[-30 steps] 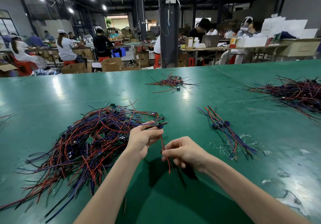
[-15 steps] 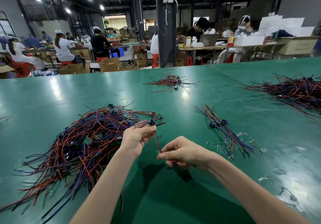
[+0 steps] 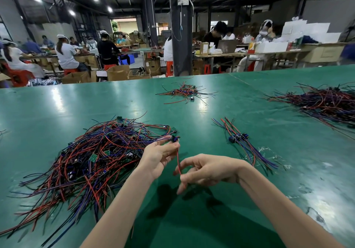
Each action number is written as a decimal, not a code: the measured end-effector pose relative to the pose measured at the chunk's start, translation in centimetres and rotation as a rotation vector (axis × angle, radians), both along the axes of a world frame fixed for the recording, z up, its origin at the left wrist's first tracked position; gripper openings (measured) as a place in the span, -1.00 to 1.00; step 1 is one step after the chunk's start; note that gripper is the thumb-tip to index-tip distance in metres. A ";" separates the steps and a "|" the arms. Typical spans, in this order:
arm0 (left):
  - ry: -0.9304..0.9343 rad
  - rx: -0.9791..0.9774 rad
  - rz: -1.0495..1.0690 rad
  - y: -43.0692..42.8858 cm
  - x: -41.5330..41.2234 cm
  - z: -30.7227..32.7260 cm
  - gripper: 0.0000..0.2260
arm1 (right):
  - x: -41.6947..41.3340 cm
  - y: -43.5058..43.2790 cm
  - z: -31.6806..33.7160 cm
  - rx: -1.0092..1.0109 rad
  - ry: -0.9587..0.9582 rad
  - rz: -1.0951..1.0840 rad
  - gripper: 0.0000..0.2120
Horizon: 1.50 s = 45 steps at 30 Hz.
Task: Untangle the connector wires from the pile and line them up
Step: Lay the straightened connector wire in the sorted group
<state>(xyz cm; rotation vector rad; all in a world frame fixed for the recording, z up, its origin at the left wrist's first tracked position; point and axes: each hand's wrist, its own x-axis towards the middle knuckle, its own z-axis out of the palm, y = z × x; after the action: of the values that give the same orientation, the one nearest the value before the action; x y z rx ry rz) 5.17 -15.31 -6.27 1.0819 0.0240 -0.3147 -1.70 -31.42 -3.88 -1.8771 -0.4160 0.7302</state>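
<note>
Two bare forearms are seen entering from the near edge over a green table (image 3: 57, 109). The right hand (image 3: 208, 170) is held near centre, fingers loosely spread and half curled; the lower end of a red wire (image 3: 178, 162) is pinched between thumb and a finger. The left hand (image 3: 159, 156) is raised just left of it, fingertips closed on a small dark connector (image 3: 174, 138) from which that red wire hangs down to the right hand.

To the left, touching the left hand's far side, a big tangled pile (image 3: 92, 157) of red, blue and black wires is spread out, with small green boards and dark connectors mixed in. Its loose ends are fanned toward the near left edge.

To the right of the hands, well apart from the pile, a short row of sorted wires (image 3: 242, 142) is laid roughly parallel, connectors bunched at mid-length.

Farther off, a small loose bundle (image 3: 185, 92) is noted at centre, and a larger heap (image 3: 326, 101) at the far right edge.

Beyond the table a dark pillar (image 3: 180, 36) is seen, with seated workers at benches and cardboard boxes behind.
</note>
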 end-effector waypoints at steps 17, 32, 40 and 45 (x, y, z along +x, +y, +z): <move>0.068 -0.026 0.097 0.1 0.5 -0.3 -0.87 | 1.8 -1.4 -0.7 0.053 0.061 -0.418 -0.89; -0.002 0.006 -0.022 -0.1 0.3 -0.3 -0.68 | 6.6 -9.7 -1.9 0.184 -0.193 -1.197 -0.89; -0.116 0.264 0.033 -0.4 -0.1 -0.7 -0.89 | 5.5 -11.1 -2.7 -0.429 -0.288 -1.171 -0.85; -0.286 0.560 0.133 -0.1 0.2 -1.3 -0.87 | 5.1 -10.4 -2.3 -0.672 -0.338 -1.157 -0.92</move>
<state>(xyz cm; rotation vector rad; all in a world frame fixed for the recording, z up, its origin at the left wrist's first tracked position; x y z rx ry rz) 5.40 -15.42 -7.56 1.6647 -0.0749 -0.0249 3.43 -41.80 -6.13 -2.4074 0.7926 -0.2912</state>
